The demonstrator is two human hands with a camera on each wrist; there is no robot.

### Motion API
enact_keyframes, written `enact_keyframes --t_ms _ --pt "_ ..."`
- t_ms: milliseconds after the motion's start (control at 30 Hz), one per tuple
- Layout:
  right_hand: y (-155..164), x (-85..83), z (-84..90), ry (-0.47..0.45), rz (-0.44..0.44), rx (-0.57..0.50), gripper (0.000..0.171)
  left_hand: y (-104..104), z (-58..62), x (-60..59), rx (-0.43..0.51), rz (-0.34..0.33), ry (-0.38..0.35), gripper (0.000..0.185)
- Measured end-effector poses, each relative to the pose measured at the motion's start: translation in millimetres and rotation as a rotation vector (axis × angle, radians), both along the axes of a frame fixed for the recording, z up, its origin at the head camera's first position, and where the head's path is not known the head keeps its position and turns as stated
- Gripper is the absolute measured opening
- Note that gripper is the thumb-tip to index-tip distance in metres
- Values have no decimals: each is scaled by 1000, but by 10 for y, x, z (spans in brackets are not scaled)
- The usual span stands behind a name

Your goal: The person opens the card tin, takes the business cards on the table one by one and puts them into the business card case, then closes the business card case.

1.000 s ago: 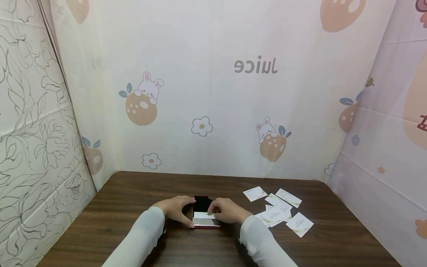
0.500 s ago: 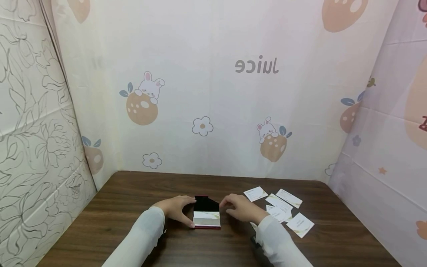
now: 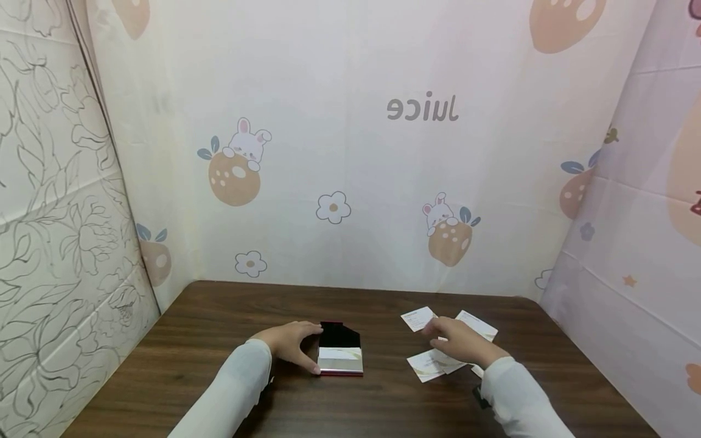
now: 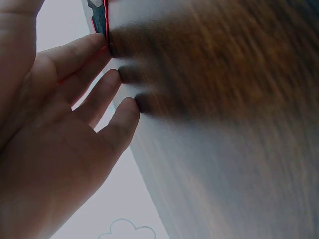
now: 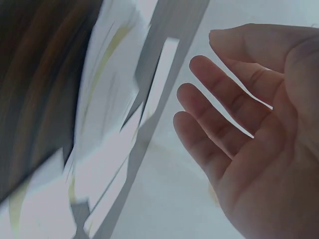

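Note:
A small business card case with a red edge lies on the table with its black-lined lid folded back. A white card shows inside it. My left hand rests at the case's left side, its thumb and a fingertip touching that edge. In the left wrist view, the fingers of the left hand are nearly straight, with some tips on the wood. Over the scattered business cards hovers my right hand, covering part of them. Nothing lies between the relaxed fingers of the right hand in the right wrist view.
Several white cards lie around the right hand: one card behind it, another card at the far right, and another card in front. The dark wooden table ends at a patterned curtain at the back.
My right hand has moved right, from the card in the case to above the scattered cards, leaving that card in the case. The left hand has stayed beside the case.

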State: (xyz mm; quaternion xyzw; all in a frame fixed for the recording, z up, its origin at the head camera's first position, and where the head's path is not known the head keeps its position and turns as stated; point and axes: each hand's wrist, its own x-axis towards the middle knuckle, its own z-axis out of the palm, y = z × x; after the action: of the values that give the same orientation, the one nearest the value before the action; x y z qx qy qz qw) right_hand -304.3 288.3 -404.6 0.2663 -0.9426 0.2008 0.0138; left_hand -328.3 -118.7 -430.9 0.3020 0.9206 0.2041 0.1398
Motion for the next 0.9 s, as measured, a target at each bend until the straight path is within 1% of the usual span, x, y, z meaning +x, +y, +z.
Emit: enact_keyframes --t_ms 100,233,400,467,533,667,733,900 --pt "177 1 6 4 -7 39 18 6 0 2 2 1 -3 92" --pt "350 -8 27 -22 -24 80 25 10 3 3 0 2 0 92" --pt "457 -32 28 -93 -80 98 35 15 -4 -1 3 0 4 92" --pt "477 -51 12 -110 -82 109 38 13 -6 0 4 0 2 92" --pt "492 -72 -8 -111 -63 123 41 12 -6 3 4 2 0 92" --pt "494 -114 -16 -122 -47 174 47 13 4 8 -2 5 -5 92" --pt "480 -130 1 -141 -61 190 49 14 18 13 -5 11 -10 91" --pt "434 -156 64 -183 -107 234 47 18 44 17 -15 22 -23 92"
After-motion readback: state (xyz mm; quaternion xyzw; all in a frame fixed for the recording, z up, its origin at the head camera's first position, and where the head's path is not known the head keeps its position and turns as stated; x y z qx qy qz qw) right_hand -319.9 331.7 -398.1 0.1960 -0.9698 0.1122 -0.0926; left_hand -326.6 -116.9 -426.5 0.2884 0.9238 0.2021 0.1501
